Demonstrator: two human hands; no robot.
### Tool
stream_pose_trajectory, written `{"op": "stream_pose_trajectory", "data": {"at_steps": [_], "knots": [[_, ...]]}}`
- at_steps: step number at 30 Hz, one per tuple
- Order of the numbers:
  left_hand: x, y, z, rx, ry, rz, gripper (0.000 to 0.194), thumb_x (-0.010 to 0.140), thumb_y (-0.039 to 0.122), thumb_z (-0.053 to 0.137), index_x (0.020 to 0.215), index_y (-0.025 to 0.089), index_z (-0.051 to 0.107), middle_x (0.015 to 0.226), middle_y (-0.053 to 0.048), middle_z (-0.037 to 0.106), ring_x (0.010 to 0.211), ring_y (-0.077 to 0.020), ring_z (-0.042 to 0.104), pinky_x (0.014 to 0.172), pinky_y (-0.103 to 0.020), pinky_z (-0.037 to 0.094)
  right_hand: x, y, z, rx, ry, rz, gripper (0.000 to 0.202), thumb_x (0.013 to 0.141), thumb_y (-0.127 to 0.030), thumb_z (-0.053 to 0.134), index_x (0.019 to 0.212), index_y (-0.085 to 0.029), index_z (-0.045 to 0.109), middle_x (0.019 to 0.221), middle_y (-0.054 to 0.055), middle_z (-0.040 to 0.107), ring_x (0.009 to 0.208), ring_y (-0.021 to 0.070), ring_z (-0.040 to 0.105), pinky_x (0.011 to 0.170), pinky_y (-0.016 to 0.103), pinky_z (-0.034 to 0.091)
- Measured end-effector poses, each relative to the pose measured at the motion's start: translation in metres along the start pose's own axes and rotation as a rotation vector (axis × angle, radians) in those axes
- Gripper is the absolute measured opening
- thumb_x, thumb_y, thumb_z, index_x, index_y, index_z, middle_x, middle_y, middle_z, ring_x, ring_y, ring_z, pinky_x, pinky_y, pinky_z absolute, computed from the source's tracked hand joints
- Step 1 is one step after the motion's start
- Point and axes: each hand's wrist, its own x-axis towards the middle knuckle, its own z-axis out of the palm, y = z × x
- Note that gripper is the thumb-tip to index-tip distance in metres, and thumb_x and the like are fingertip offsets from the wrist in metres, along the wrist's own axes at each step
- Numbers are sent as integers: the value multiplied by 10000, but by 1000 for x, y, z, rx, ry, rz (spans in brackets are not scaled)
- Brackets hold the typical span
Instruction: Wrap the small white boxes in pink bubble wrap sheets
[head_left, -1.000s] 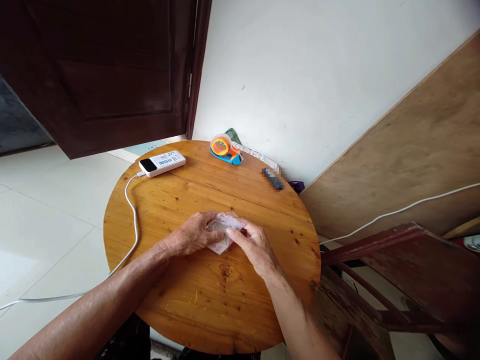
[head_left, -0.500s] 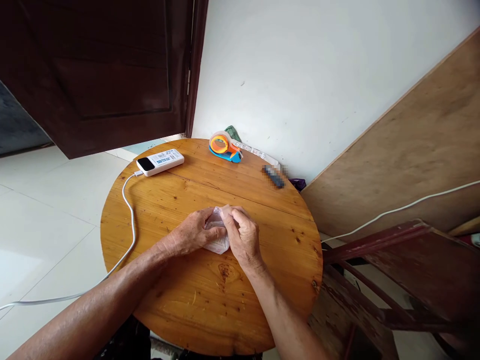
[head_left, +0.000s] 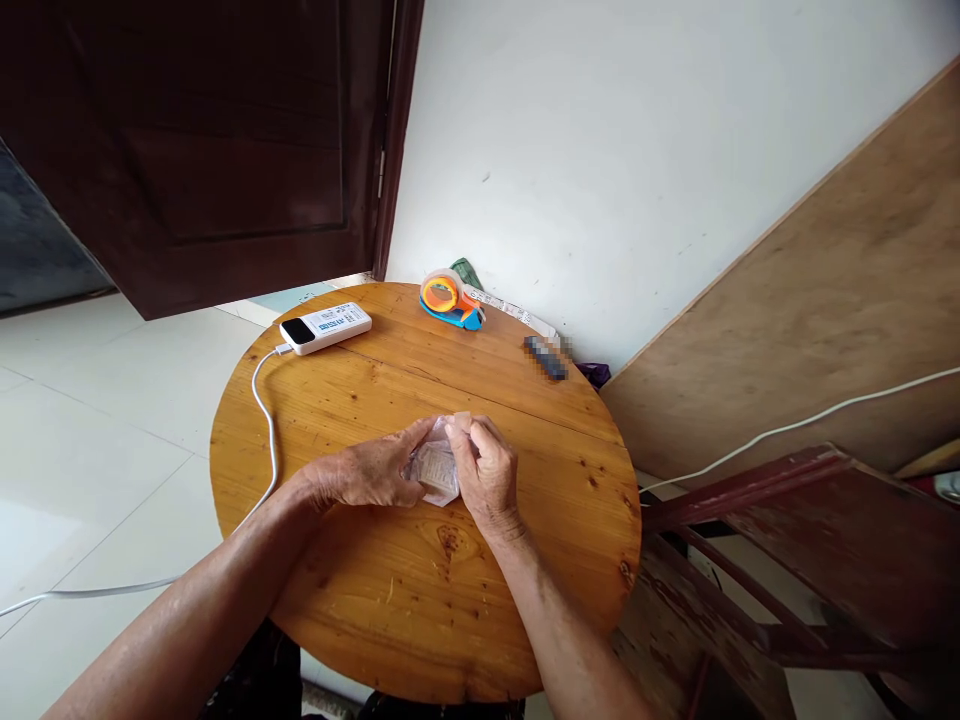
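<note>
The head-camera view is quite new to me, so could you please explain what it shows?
There is no robot: one camera worn on a person's head looks forward and down at their bare hands. The left hand and right hand hold a translucent plastic packet over a round wooden table. Towards the far side lie a white device with a white cable attached, an orange and blue tape dispenser, and a dark object too blurred to name.

Both hands (head_left: 431,470) grip clear plastic packet (head_left: 437,472); power bank (head_left: 330,327), cable attached; tape dispenser (head_left: 451,300) behind
</note>
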Motion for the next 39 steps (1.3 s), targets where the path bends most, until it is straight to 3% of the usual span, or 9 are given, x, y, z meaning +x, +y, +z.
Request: {"op": "stream_pose_trajectory", "data": {"at_steps": [3,8,12,16,20,24,30,39], "knots": [[5,-6,4,-193,-33,-28,648,761,252,669,1364,195,438,1089,-46,671,916,-182,628,788,-286,515,0,-2,-3,106,-5,31,185,948,-267,529,869,-226,691,878,60,728,822,192,671,768,297,513],[13,-10,9,-333,2,-42,418,755,281,705,1128,149,571,976,-38,664,861,-179,615,735,-268,486,1,-3,-10,260,-14,153,202,939,-315,566,898,-215,737,891,41,759,833,191,695,764,281,530],[15,-11,9,-323,3,-95,397,764,314,683,1113,143,605,931,-28,668,819,-180,609,709,-270,475,1,-3,-13,323,-21,223,195,911,-323,598,878,-205,751,864,33,772,792,189,703,748,279,543],[15,-9,12,-239,96,-160,378,758,366,683,1055,137,636,819,0,634,733,-158,563,646,-258,432,2,-3,-13,369,-14,249,175,880,-329,632,858,-205,753,840,34,777,768,193,707,721,283,549],[15,-10,14,-250,123,-137,426,766,376,685,1120,148,624,857,-4,650,744,-155,565,664,-260,436,3,-2,-13,401,-15,267,161,862,-324,651,844,-206,759,815,25,773,741,185,697,704,279,542],[14,-7,14,-267,94,-111,394,768,346,688,1106,157,618,887,-9,652,774,-157,575,685,-260,441,4,3,-14,449,-7,338,180,860,-353,669,842,-201,765,800,16,758,729,169,664,686,266,512],[11,5,12,-301,31,-149,409,709,260,675,1099,147,629,867,-1,645,765,-154,564,690,-264,440,5,11,-14,640,40,560,336,825,-517,705,780,-189,755,752,28,735,690,158,626,650,264,471],[11,4,13,-348,5,-162,452,697,271,674,1127,144,623,891,-12,653,780,-164,577,699,-270,449,9,10,-24,790,2,701,498,751,-672,690,801,-179,747,730,65,749,611,163,620,572,272,455]]}}
